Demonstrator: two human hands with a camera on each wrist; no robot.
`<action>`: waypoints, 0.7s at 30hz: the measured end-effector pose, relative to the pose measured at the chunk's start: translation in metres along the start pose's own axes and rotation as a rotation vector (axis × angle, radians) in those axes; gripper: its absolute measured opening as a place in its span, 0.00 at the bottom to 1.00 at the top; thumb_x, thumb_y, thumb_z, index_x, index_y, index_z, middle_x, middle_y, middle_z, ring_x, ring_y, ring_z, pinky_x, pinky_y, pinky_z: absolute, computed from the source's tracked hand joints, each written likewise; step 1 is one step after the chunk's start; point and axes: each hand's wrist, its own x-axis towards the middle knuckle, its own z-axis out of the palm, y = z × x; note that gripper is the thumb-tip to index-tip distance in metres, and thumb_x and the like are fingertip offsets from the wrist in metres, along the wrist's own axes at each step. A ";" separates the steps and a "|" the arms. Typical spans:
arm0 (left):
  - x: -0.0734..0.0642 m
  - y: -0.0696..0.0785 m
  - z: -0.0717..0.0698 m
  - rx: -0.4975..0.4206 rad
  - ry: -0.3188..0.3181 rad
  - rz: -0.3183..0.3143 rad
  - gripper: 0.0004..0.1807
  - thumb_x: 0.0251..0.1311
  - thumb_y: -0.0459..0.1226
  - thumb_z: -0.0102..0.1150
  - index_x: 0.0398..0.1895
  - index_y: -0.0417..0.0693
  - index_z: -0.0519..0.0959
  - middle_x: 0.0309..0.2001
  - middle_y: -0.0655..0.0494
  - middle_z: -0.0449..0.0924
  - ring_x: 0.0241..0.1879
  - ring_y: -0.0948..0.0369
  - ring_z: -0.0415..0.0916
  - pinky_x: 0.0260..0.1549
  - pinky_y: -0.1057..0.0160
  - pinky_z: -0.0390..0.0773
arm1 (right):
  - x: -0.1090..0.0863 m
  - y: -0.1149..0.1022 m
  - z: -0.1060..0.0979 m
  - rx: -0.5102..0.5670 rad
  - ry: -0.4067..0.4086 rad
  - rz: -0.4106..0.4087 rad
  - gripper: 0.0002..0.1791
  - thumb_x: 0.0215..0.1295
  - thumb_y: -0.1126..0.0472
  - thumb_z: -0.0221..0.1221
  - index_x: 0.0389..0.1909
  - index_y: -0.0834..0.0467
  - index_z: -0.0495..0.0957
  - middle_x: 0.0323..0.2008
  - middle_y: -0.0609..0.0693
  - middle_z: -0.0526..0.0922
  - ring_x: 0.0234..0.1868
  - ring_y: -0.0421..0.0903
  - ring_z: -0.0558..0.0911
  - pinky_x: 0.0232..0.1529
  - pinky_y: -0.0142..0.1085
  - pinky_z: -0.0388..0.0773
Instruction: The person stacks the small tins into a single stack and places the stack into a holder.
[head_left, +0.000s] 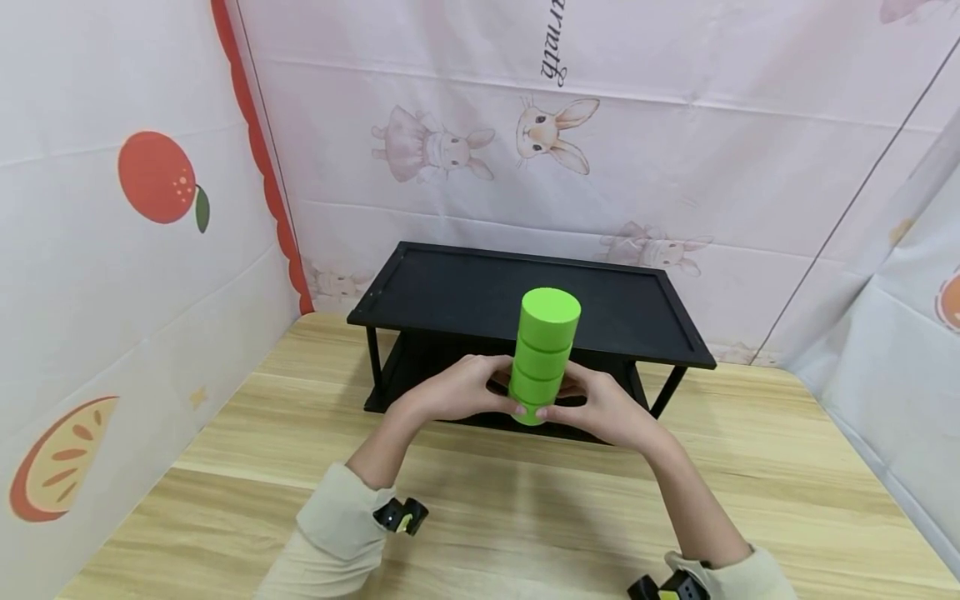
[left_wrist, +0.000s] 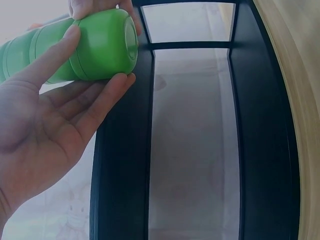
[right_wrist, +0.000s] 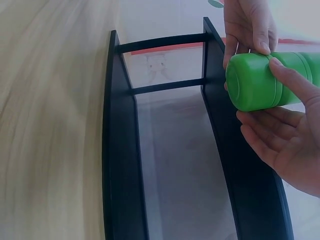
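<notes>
A bright green cylinder (head_left: 543, 354) with grooves ringing its side stands nearly upright in the air, in front of the black two-tier shelf (head_left: 465, 287). From its left my left hand (head_left: 468, 387) grips the lower part, thumb in front and fingers behind. My right hand (head_left: 603, 407) holds the same part from the right, the two thumbs close together. In the left wrist view, the rounded lower end of the cylinder (left_wrist: 105, 45) shows beyond my left fingertips (left_wrist: 120, 82). The right wrist view shows that end of the cylinder (right_wrist: 252, 82) between both hands.
The shelf stands on a wooden table (head_left: 480, 517) near the back wall cloth (head_left: 637, 192), which has printed rabbits. Another printed cloth (head_left: 97, 275) borders the left side, and a third (head_left: 900, 350) the right. A lower tier (head_left: 397, 375) lies beneath the shelf top.
</notes>
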 end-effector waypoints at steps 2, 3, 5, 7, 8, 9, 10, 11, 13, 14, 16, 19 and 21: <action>0.000 0.001 -0.001 -0.001 -0.001 -0.002 0.25 0.52 0.36 0.67 0.53 0.40 0.72 0.44 0.55 0.78 0.43 0.65 0.75 0.43 0.67 0.75 | 0.001 0.005 0.000 -0.003 0.006 -0.008 0.26 0.54 0.55 0.66 0.53 0.57 0.72 0.46 0.49 0.78 0.46 0.46 0.77 0.48 0.45 0.73; 0.000 0.001 -0.001 -0.003 -0.001 -0.004 0.25 0.52 0.36 0.67 0.53 0.40 0.72 0.44 0.56 0.78 0.43 0.66 0.75 0.42 0.68 0.74 | 0.002 0.009 0.000 -0.006 0.010 -0.008 0.27 0.53 0.53 0.67 0.53 0.55 0.72 0.46 0.47 0.78 0.46 0.45 0.77 0.48 0.44 0.73; 0.000 0.002 -0.002 -0.008 0.001 -0.004 0.25 0.51 0.36 0.67 0.53 0.40 0.72 0.44 0.56 0.78 0.43 0.66 0.75 0.42 0.69 0.74 | 0.004 0.014 0.000 -0.002 0.014 -0.004 0.28 0.52 0.52 0.67 0.54 0.54 0.72 0.46 0.46 0.78 0.47 0.44 0.77 0.49 0.44 0.73; 0.001 0.003 -0.003 -0.013 0.001 -0.007 0.26 0.51 0.36 0.67 0.54 0.40 0.72 0.44 0.56 0.78 0.43 0.66 0.75 0.42 0.69 0.75 | 0.004 0.014 -0.001 0.000 0.017 0.002 0.28 0.53 0.54 0.67 0.54 0.54 0.72 0.47 0.47 0.78 0.47 0.44 0.77 0.49 0.43 0.73; 0.001 0.003 -0.004 -0.015 0.001 -0.005 0.26 0.51 0.36 0.67 0.54 0.40 0.72 0.44 0.56 0.78 0.44 0.65 0.75 0.42 0.69 0.75 | 0.005 0.014 -0.001 0.001 0.018 0.004 0.28 0.52 0.54 0.67 0.55 0.54 0.72 0.47 0.47 0.78 0.47 0.45 0.77 0.49 0.43 0.73; 0.001 0.003 -0.004 -0.015 0.001 -0.003 0.26 0.51 0.36 0.67 0.54 0.40 0.72 0.44 0.56 0.78 0.43 0.65 0.75 0.42 0.69 0.75 | 0.005 0.014 -0.001 0.001 0.020 0.006 0.28 0.52 0.55 0.67 0.55 0.55 0.72 0.47 0.47 0.78 0.47 0.45 0.77 0.49 0.43 0.73; 0.001 0.004 -0.005 -0.014 0.001 0.000 0.26 0.52 0.36 0.67 0.54 0.40 0.72 0.44 0.56 0.78 0.43 0.65 0.75 0.42 0.67 0.75 | 0.006 0.014 -0.001 0.001 0.019 0.007 0.28 0.52 0.55 0.67 0.55 0.55 0.71 0.47 0.48 0.77 0.47 0.45 0.77 0.49 0.43 0.73; 0.002 0.004 -0.005 -0.013 0.001 -0.001 0.25 0.52 0.36 0.67 0.54 0.41 0.72 0.44 0.56 0.78 0.43 0.65 0.75 0.42 0.67 0.75 | 0.006 0.014 -0.002 0.001 0.019 0.007 0.28 0.53 0.56 0.67 0.55 0.55 0.71 0.47 0.48 0.77 0.48 0.46 0.76 0.49 0.44 0.73; 0.002 0.005 -0.006 -0.008 -0.001 0.000 0.25 0.52 0.37 0.66 0.53 0.41 0.72 0.44 0.56 0.78 0.43 0.66 0.75 0.43 0.66 0.75 | 0.007 0.013 -0.002 -0.010 0.016 0.009 0.28 0.53 0.57 0.67 0.55 0.56 0.71 0.48 0.48 0.77 0.48 0.46 0.76 0.49 0.44 0.72; 0.002 0.005 -0.007 -0.008 -0.002 0.003 0.25 0.52 0.37 0.66 0.54 0.41 0.72 0.44 0.56 0.78 0.43 0.65 0.75 0.43 0.66 0.75 | 0.007 0.012 -0.003 -0.014 0.013 0.013 0.27 0.54 0.57 0.66 0.55 0.56 0.71 0.48 0.49 0.77 0.48 0.46 0.76 0.49 0.44 0.72; 0.003 0.005 -0.008 -0.007 -0.005 0.001 0.25 0.53 0.37 0.66 0.54 0.41 0.72 0.45 0.56 0.78 0.44 0.65 0.75 0.44 0.66 0.74 | 0.006 0.007 -0.004 -0.014 0.007 0.018 0.27 0.55 0.58 0.66 0.56 0.57 0.70 0.48 0.49 0.77 0.48 0.47 0.76 0.50 0.45 0.72; 0.004 0.005 -0.009 -0.009 -0.008 -0.002 0.25 0.53 0.37 0.65 0.54 0.41 0.71 0.45 0.55 0.77 0.44 0.64 0.75 0.44 0.66 0.74 | 0.004 -0.007 -0.007 0.001 -0.001 0.028 0.27 0.56 0.59 0.65 0.56 0.58 0.70 0.48 0.51 0.76 0.49 0.48 0.75 0.50 0.46 0.72; 0.005 0.004 -0.010 -0.010 -0.008 -0.004 0.25 0.53 0.37 0.65 0.54 0.41 0.72 0.45 0.54 0.77 0.45 0.64 0.75 0.45 0.66 0.74 | 0.002 -0.017 -0.009 0.010 -0.002 0.028 0.26 0.56 0.60 0.64 0.56 0.60 0.70 0.48 0.52 0.76 0.49 0.50 0.75 0.50 0.47 0.71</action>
